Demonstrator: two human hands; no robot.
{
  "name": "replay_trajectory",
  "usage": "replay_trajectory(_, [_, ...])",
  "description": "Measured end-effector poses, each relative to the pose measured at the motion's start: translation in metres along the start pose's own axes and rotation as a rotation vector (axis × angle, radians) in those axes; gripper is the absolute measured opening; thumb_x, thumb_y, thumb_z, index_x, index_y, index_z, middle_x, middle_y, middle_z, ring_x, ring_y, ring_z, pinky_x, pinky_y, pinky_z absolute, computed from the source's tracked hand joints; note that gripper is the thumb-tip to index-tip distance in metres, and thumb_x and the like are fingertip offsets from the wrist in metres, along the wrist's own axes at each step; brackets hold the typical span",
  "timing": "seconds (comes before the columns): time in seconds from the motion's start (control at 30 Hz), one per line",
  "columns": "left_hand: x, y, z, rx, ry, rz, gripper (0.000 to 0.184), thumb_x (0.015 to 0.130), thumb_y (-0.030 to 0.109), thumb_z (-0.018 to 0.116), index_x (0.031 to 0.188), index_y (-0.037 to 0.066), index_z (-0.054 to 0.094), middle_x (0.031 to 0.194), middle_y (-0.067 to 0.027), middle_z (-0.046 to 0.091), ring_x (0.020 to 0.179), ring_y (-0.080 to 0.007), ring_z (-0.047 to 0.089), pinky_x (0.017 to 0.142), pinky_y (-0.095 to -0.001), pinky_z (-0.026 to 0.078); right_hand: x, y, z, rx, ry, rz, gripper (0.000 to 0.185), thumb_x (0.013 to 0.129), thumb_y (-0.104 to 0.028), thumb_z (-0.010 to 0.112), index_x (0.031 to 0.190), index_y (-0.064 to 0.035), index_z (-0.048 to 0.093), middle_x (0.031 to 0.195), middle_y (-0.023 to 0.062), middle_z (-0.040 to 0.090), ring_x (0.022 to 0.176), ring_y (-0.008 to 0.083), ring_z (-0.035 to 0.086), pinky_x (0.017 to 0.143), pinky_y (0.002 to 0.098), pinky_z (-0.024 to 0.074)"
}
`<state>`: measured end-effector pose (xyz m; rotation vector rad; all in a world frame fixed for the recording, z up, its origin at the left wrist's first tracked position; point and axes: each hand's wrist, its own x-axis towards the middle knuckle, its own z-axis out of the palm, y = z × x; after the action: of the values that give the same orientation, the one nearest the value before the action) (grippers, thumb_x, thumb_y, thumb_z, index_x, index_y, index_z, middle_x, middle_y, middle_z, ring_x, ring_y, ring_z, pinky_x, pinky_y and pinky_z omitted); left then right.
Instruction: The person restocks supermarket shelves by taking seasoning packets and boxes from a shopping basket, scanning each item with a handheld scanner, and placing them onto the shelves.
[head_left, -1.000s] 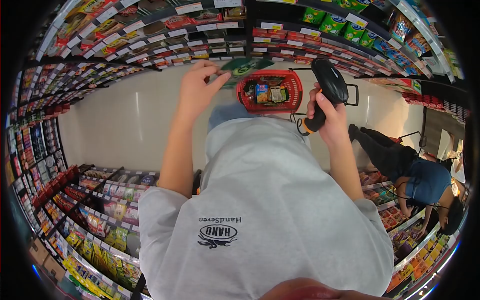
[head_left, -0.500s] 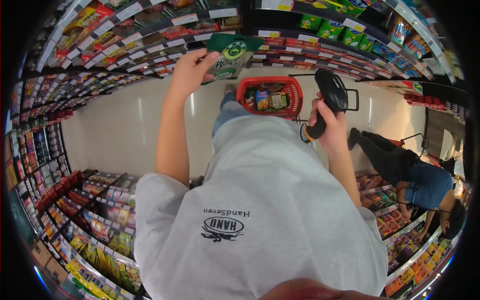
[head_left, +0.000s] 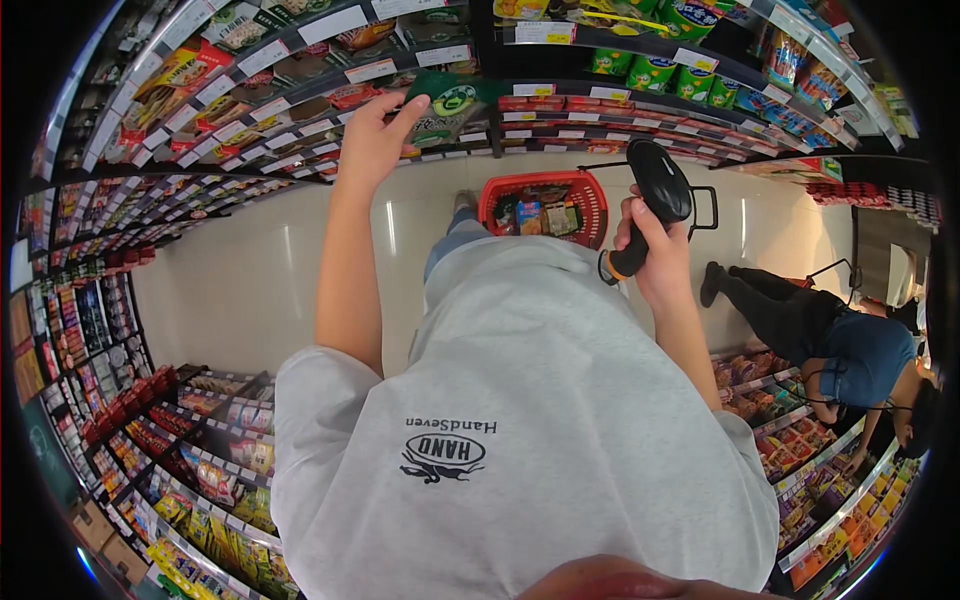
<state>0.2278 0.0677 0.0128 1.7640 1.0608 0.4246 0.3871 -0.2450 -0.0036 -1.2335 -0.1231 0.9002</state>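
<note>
My left hand point(head_left: 378, 135) pinches the left edge of a dark green packet point(head_left: 447, 108) with a round light-green emblem, held up in front of the shelves. My right hand point(head_left: 652, 236) is wrapped round the handle of a black scanner-like device point(head_left: 660, 182) with an orange ring near its lower end. Between my hands and lower down, a red basket point(head_left: 592, 205) stands on the floor with several packets in it, among them a blue one point(head_left: 528, 216).
Shelves of packaged goods point(head_left: 690, 60) with price labels curve across the front. More stocked shelves point(head_left: 215, 470) stand behind me on both sides. At the right, a person in a blue top point(head_left: 865, 355) bends toward the lower shelves. Pale floor point(head_left: 270, 260) shows at the left.
My left hand has moved the green packet slightly toward the shelves and to the left. The packet turned its front into view and now tilts. The scanner-like device stays in my right hand.
</note>
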Motion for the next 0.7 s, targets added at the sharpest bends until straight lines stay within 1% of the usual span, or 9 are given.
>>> replay_trajectory(0.13, [-0.001, -0.006, -0.01, 0.02, -0.043, 0.03, 0.038, 0.089, 0.033, 0.07, 0.102, -0.003, 0.069, 0.093, -0.005, 0.066, 0.069, -0.0079, 0.059, 0.057, -0.0239, 0.054, -0.002, 0.0, 0.001, -0.018, -0.017, -0.003, 0.035, 0.092, -0.02, 0.065, 0.12, -0.0025, 0.053, 0.09, 0.0042, 0.057, 0.068, 0.0128, 0.055, 0.06, 0.0288, 0.0452])
replay_trajectory(0.23, [-0.005, -0.004, -0.017, -0.106, 0.056, 0.156, 0.035, 0.09, 0.032, 0.069, 0.096, -0.003, 0.07, 0.089, -0.0034, 0.064, 0.066, -0.0071, 0.057, 0.056, -0.0239, 0.053, -0.002, 0.002, -0.002, -0.001, -0.028, -0.013, 0.035, 0.092, -0.021, 0.065, 0.119, -0.0028, 0.053, 0.09, 0.004, 0.056, 0.068, 0.0129, 0.055, 0.06, 0.0289, 0.0452])
replay_trajectory(0.3, [-0.005, -0.01, -0.025, 0.149, 0.014, 0.186, 0.03, 0.09, 0.032, 0.069, 0.099, 0.003, 0.07, 0.077, 0.003, 0.058, 0.062, -0.0049, 0.052, 0.052, -0.0211, 0.05, -0.005, 0.004, -0.003, 0.01, -0.036, -0.014, 0.034, 0.092, -0.022, 0.065, 0.119, -0.0029, 0.053, 0.09, 0.0039, 0.056, 0.068, 0.0129, 0.055, 0.06, 0.0291, 0.0453])
replay_trajectory(0.33, [-0.007, -0.012, -0.025, 0.149, 0.019, 0.187, 0.03, 0.09, 0.032, 0.069, 0.099, 0.003, 0.07, 0.077, 0.003, 0.058, 0.062, -0.0049, 0.052, 0.052, -0.0211, 0.05, -0.006, 0.003, -0.004, 0.01, -0.032, -0.003, 0.034, 0.092, -0.022, 0.065, 0.119, -0.003, 0.053, 0.09, 0.0039, 0.056, 0.068, 0.0131, 0.055, 0.06, 0.0292, 0.0454])
replay_trajectory(0.4, [-0.009, -0.014, -0.025, 0.039, 0.045, 0.036, 0.028, 0.093, 0.03, 0.066, 0.098, 0.003, 0.07, 0.081, 0.0018, 0.06, 0.065, -0.0056, 0.056, 0.054, -0.022, 0.052, -0.006, 0.003, -0.004, 0.016, -0.023, 0.002, 0.034, 0.092, -0.022, 0.064, 0.119, -0.0032, 0.053, 0.09, 0.0038, 0.056, 0.068, 0.0132, 0.055, 0.06, 0.0293, 0.0454])
replay_trajectory(0.53, [0.006, -0.042, -0.013, 0.18, -0.075, 0.063, 0.024, 0.096, 0.021, 0.061, 0.106, 0.0, 0.066, 0.089, -0.0029, 0.061, 0.065, -0.0087, 0.056, 0.053, -0.028, 0.056, -0.01, 0.004, -0.007, 0.027, -0.049, -0.003, 0.033, 0.093, -0.022, 0.064, 0.119, -0.0036, 0.053, 0.09, 0.0038, 0.055, 0.068, 0.013, 0.054, 0.06, 0.0294, 0.0451])
replay_trajectory(0.6, [0.015, -0.057, -0.008, -0.303, -0.051, 0.168, 0.024, 0.098, 0.016, 0.056, 0.116, 0.0, 0.059, 0.097, -0.0058, 0.063, 0.079, -0.0102, 0.06, 0.064, -0.0283, 0.059, -0.011, 0.005, -0.007, 0.038, -0.051, 0.005, 0.033, 0.093, -0.022, 0.063, 0.119, -0.004, 0.053, 0.089, 0.0037, 0.055, 0.068, 0.0129, 0.054, 0.061, 0.0294, 0.0449])
replay_trajectory(0.63, [0.017, -0.058, -0.006, -0.303, -0.052, 0.164, 0.024, 0.098, 0.016, 0.056, 0.116, 0.0, 0.059, 0.097, -0.0058, 0.063, 0.079, -0.0102, 0.06, 0.064, -0.0283, 0.059, -0.011, 0.006, -0.008, 0.039, -0.05, 0.003, 0.033, 0.093, -0.022, 0.063, 0.119, -0.0043, 0.053, 0.089, 0.0036, 0.055, 0.068, 0.0127, 0.054, 0.061, 0.0294, 0.0449])
replay_trajectory(0.7, [0.019, -0.057, 0.0, -0.461, -0.114, 0.243, 0.023, 0.099, 0.006, 0.049, 0.12, -0.002, 0.053, 0.109, -0.0074, 0.063, 0.103, -0.0155, 0.061, 0.091, -0.0357, 0.056, -0.012, 0.008, -0.008, 0.038, -0.051, 0.001, 0.032, 0.093, -0.022, 0.063, 0.119, -0.0047, 0.053, 0.089, 0.0035, 0.054, 0.068, 0.0126, 0.054, 0.061, 0.0294, 0.0448])
